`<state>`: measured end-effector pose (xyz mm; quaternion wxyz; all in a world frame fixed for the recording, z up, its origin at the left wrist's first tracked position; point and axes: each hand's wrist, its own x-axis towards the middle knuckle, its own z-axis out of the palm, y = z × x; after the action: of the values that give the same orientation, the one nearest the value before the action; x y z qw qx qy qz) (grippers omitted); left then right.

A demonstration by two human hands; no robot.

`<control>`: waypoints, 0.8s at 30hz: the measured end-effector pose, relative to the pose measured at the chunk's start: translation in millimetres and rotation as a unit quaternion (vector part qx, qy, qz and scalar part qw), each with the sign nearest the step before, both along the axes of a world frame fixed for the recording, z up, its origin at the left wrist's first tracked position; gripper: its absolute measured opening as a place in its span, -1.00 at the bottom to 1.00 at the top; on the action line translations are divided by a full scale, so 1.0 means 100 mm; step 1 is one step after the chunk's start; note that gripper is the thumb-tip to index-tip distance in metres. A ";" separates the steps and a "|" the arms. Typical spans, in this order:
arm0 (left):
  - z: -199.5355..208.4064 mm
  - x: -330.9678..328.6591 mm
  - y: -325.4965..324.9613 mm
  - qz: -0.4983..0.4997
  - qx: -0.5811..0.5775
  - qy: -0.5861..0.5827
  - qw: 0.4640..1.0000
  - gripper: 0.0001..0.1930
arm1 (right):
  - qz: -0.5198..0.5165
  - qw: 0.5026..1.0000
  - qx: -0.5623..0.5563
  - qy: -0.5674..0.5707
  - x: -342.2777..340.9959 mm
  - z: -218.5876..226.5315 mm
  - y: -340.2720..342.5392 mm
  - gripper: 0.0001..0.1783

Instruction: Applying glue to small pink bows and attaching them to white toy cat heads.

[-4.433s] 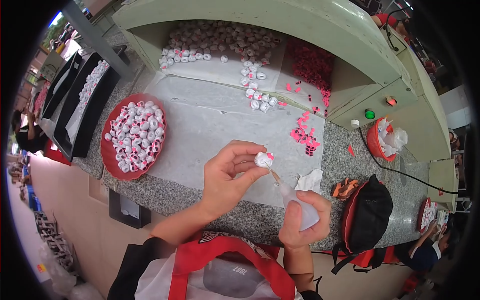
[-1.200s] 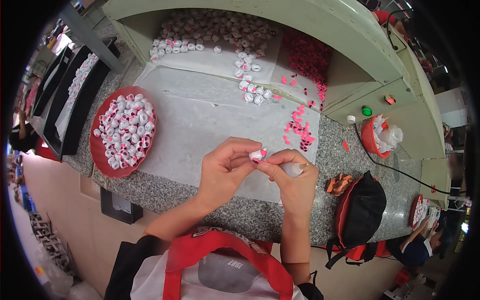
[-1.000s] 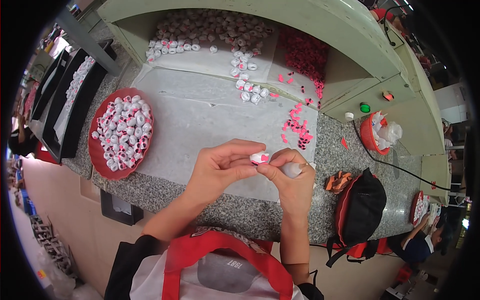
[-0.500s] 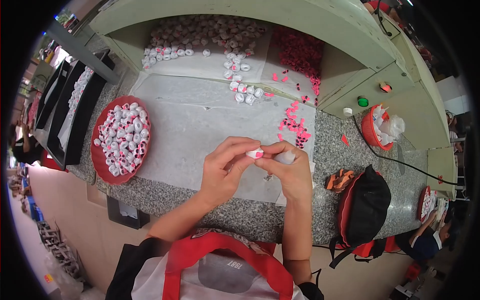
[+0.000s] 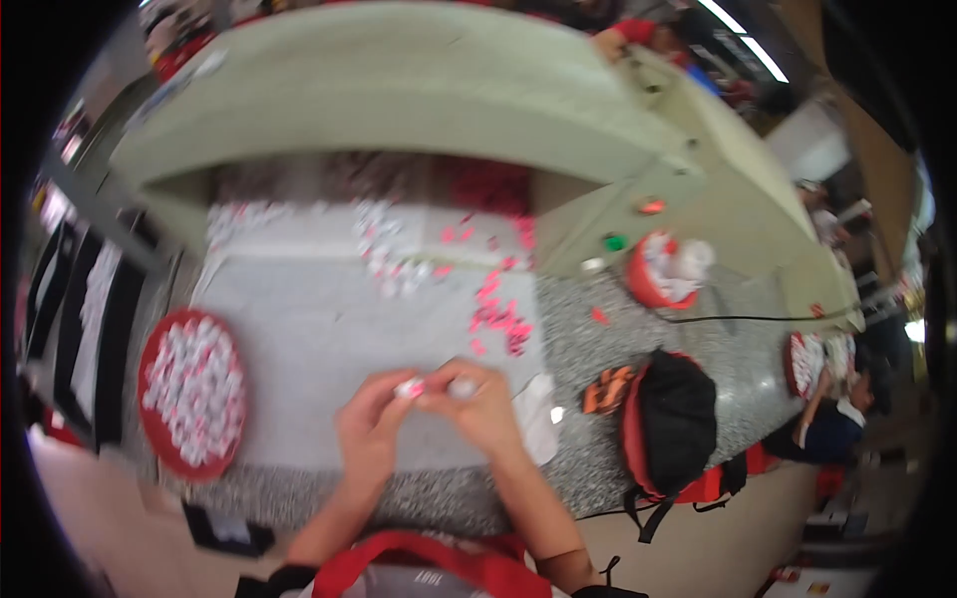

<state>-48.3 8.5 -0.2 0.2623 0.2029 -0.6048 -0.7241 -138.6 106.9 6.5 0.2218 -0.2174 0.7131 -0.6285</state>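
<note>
Over the pale sheet (image 5: pixel 289 329), my two hands meet in front of me. My left hand (image 5: pixel 371 414) pinches a small white piece with a pink patch (image 5: pixel 409 387) from the left, and my right hand (image 5: pixel 480 409) closes on its other side. Something whitish and translucent (image 5: pixel 462 388) also sits in the right hand, too blurred to name. Left of the hands stands a red oval basket (image 5: pixel 150 429) heaped with similar white and pink pieces. Beyond the right hand lie scattered small pink pieces (image 5: pixel 490 317), some with dark spots.
A pale green shelf (image 5: pixel 399 90) arches over more white and pink pieces at the back. To the right are a red basket (image 5: pixel 658 289) with white contents, a cable (image 5: pixel 738 319), an orange-black cloth (image 5: pixel 606 391) and a black-and-red bag (image 5: pixel 673 419). Another person (image 5: pixel 837 409) sits far right.
The view has swung, so the bench and hands appear further left and lower, and the picture is blurred. Both hands still hold the white piece together.
</note>
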 end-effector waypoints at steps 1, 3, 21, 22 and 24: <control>0.12 0.08 -0.02 0.027 0.034 -0.026 0.999 -0.82 | 0.025 0.998 0.022 0.045 0.06 0.09 -0.08 -0.82; -0.08 0.22 -0.19 0.067 0.020 -0.025 0.997 -0.80 | 0.052 0.997 0.013 0.059 0.14 -0.08 -0.27 -0.81; -0.35 0.10 -0.26 -0.004 0.109 -0.017 0.994 -0.71 | 0.037 0.996 0.074 0.031 0.04 -0.28 -0.30 -0.77; -0.34 0.09 -0.27 -0.005 0.109 -0.021 0.994 -0.71 | 0.045 0.994 0.091 0.046 0.05 -0.26 -0.29 -0.77; -0.29 0.05 -0.31 -0.015 0.310 0.016 0.951 -0.63 | -0.007 0.993 0.043 0.109 0.15 -0.14 -0.27 -0.78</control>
<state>-43.6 -22.1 -29.0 0.1857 0.2535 -0.3495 -0.8826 -123.2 79.8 -7.6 0.1480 -0.2701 0.7606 -0.5716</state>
